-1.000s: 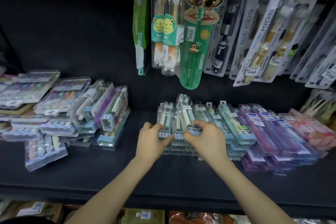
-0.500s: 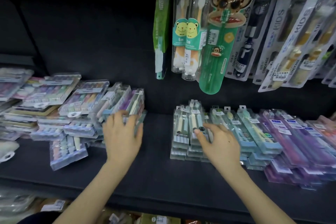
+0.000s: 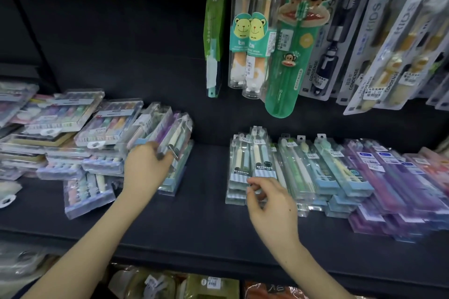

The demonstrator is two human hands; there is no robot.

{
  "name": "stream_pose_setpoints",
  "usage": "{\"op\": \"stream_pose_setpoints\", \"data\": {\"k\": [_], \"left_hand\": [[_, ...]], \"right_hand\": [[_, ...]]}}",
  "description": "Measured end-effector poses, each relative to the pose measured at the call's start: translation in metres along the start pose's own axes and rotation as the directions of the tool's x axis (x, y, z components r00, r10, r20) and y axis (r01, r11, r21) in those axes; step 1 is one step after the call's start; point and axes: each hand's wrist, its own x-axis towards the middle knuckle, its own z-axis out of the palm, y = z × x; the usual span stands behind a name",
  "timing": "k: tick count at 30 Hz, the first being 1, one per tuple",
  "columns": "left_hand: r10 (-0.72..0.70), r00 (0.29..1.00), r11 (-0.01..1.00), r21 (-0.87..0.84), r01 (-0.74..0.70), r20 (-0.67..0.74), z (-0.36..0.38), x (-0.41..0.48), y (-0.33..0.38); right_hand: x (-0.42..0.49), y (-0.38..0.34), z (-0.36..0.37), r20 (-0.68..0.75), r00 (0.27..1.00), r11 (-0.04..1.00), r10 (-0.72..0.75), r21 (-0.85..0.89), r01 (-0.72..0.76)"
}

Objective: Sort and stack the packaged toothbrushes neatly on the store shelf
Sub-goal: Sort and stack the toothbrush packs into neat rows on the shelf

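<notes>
Both forearms are showing bare along their whole visible length, one lying toward 7 o'clock, the other toward 5 o'clock. The left hand (image 3: 145, 167) and right hand (image 3: 272, 204) are going ungloved, and a few small specks are dotting the back of the right.

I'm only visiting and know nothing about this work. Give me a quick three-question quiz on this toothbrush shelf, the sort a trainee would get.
1. True or false: the left hand grips the leaning toothbrush packs beside the left pile.
2. The monkey-face toothbrush pack: A hangs above the shelf; B lies flat on it; C is in a hand.
3. Which hand is at the front of the striped-label stack?
Key: 1 true. 2 A. 3 the right hand.
</notes>
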Motion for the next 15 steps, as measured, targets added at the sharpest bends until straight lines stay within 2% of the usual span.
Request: {"op": "stream_pose_setpoints", "data": {"k": [2,4,6,8,10,13,15], "left_hand": [[-0.154,0.983,0.942,-0.284,0.176,0.099,-0.009,-0.002,0.0],[-0.29,0.93,0.759,-0.538,0.367,0.227,-0.017,-0.01,0.002],[-0.329,0.867,0.562,-0.66,0.498,0.374,-0.022,-0.023,0.006],[-0.29,0.821,0.454,-0.684,0.571,0.492,-0.023,-0.037,0.01],[-0.237,0.783,0.438,-0.656,0.614,0.575,-0.021,-0.051,0.012],[-0.192,0.754,0.427,-0.639,0.64,0.628,-0.017,-0.067,0.013],[-0.143,0.729,0.415,-0.628,0.658,0.669,-0.016,-0.072,0.012]], "right_hand": [[-0.002,-0.006,0.007,0.041,0.999,0.997,0.006,0.078,-0.009],[-0.003,-0.013,0.013,0.101,0.993,0.971,0.061,0.223,-0.082],[-0.002,-0.022,0.019,0.223,0.963,0.885,0.149,0.405,-0.231],[0.001,-0.033,0.026,0.373,0.904,0.748,0.208,0.534,-0.393],[0.004,-0.042,0.031,0.466,0.86,0.644,0.207,0.597,-0.479],[0.006,-0.047,0.038,0.485,0.846,0.573,0.222,0.637,-0.516],[0.006,-0.044,0.04,0.463,0.845,0.582,0.267,0.621,-0.525]]}}
